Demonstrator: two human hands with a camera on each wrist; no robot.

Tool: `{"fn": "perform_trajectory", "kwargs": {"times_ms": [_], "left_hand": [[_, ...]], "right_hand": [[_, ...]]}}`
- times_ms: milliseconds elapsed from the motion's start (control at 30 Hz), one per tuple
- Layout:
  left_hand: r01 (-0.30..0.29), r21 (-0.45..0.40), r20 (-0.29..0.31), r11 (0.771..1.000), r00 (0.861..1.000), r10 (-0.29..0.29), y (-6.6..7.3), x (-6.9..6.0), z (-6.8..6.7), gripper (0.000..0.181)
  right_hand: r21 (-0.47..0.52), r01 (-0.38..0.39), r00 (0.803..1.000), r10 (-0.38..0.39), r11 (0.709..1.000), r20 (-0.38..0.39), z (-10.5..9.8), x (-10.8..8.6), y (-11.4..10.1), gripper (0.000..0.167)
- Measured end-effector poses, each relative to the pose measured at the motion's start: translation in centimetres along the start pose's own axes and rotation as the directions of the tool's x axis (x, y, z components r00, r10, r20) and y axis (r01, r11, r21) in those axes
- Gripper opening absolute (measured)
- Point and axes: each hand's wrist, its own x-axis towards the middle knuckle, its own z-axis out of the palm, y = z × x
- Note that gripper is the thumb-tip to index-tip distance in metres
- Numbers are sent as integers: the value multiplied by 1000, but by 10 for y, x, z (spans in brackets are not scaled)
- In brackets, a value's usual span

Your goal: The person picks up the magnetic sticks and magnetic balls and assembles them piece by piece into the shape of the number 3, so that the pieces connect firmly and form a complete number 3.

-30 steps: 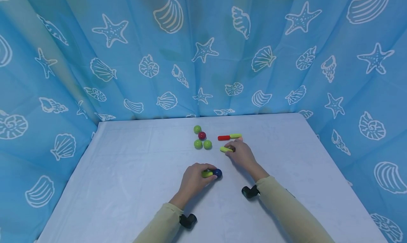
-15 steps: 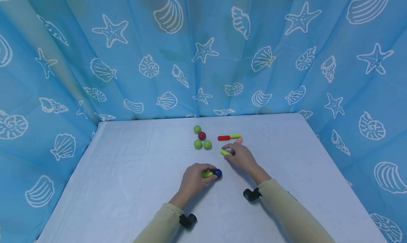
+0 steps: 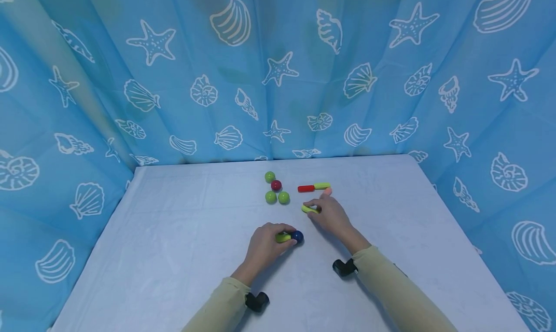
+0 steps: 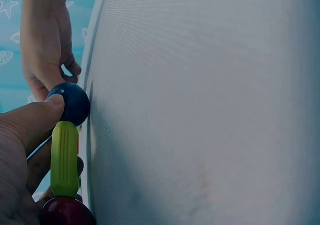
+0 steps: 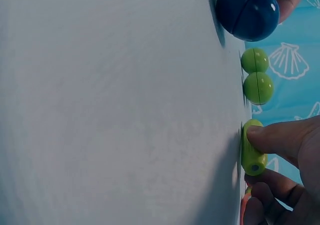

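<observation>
My left hand [image 3: 264, 244] holds a ball-and-rod toy piece near the middle of the table. In the left wrist view it is a blue ball [image 4: 76, 106], a ribbed yellow-green rod [image 4: 65, 160] and a dark red ball [image 4: 68, 213] in a line; the thumb presses the blue ball. In the head view that red ball is hidden by the hand. Farther back and to the right, my right hand [image 3: 331, 216] pinches a loose yellow-green rod [image 5: 252, 155] between thumb and fingers, its near end facing the right wrist camera.
Beyond the hands lie several green balls [image 3: 284, 197] grouped with a red ball [image 3: 276, 185]. A red rod [image 3: 306, 188] and another yellow-green rod [image 3: 322, 186] lie end to end behind my right hand. A shell-patterned blue curtain [image 3: 278, 105] hangs behind the white-covered table [image 3: 182, 216].
My right hand has drawn back slightly toward me with the yellow-green rod, then stayed nearly still. The left hand and its piece have not visibly moved.
</observation>
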Motion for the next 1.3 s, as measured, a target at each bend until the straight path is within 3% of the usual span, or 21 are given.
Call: {"fn": "perform_trajectory", "kwargs": {"times_ms": [333,800,1300], "left_hand": [[-11,-4,-5,1000,1000,11,-2,0,1,27],[-14,-1,-5,1000,1000,14,0,-1,0,28],[-10,-5,-3,1000,1000,10,-2,0,0,28]], "right_hand": [[-1,-2,998,2,1000,69,-2,-1,-2,39],[-6,1,998,-1,1000,69,-1,-3,0,38],[173,-5,998,-7,985,63,3,-5,-1,34]]}}
